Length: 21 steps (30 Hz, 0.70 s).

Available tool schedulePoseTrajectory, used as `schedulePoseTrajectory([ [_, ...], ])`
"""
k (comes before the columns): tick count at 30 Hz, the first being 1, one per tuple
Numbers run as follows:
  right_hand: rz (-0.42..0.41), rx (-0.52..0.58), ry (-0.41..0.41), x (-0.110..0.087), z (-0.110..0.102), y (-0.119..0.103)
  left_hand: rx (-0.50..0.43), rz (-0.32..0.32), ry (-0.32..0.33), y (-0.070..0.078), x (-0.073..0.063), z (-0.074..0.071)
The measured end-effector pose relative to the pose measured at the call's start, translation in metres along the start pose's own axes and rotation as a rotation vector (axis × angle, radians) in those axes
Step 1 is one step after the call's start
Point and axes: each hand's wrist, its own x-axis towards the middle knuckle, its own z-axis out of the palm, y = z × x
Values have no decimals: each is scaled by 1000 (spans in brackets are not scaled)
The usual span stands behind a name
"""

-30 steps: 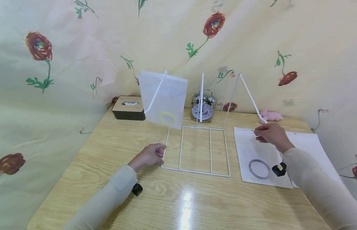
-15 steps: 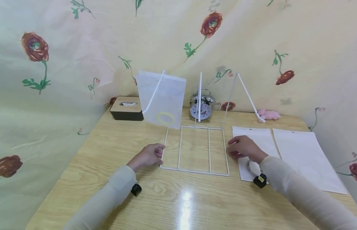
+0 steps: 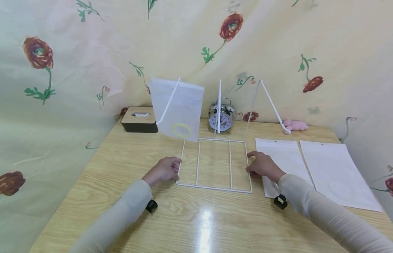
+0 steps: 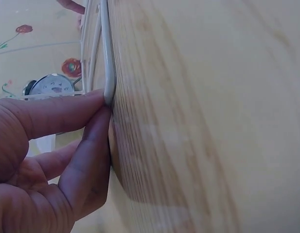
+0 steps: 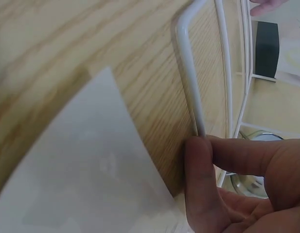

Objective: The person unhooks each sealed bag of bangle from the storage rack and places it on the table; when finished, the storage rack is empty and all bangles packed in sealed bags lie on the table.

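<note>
A white wire display rack point(image 3: 230, 165) stands on the table, its rectangular base flat and three prongs rising above. My left hand point(image 3: 163, 170) pinches the base's left bar near the front corner; the left wrist view shows thumb and fingertips meeting at the rod point(image 4: 108, 58). On the opposite side, my right hand point(image 3: 264, 166) holds the right bar between thumb and forefinger, close up in the right wrist view at the white bar point(image 5: 192, 82). From the left prong hangs a thin white packet point(image 3: 188, 109) with a yellow ring showing on it.
Two flat white packets lie side by side at the right: a nearer packet point(image 3: 278, 147), partly under my right forearm, and an outer packet point(image 3: 329, 161). Behind the rack are a tissue box point(image 3: 139, 123), a twin-bell alarm clock point(image 3: 227, 121) and a pink pig figure point(image 3: 297, 125).
My right hand has moved left and down from beside the right prong's tip to the base's right bar and taken hold of it. The left hand keeps its place.
</note>
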Motion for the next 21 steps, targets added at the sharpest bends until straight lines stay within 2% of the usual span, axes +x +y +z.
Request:
schedulePoseTrajectory([
  [3, -1, -21, 3, -2, -1, -1, 34, 8, -1, 2, 3, 0],
  [12, -15, -58, 32, -4, -6, 1, 34, 41, 0, 9, 6, 3],
  [16, -28, -77, 42, -1, -7, 2, 36, 35, 11, 9, 7, 3],
  [21, -69, 5, 37, 4, -18, -1, 24, 21, 6, 7, 7, 3],
])
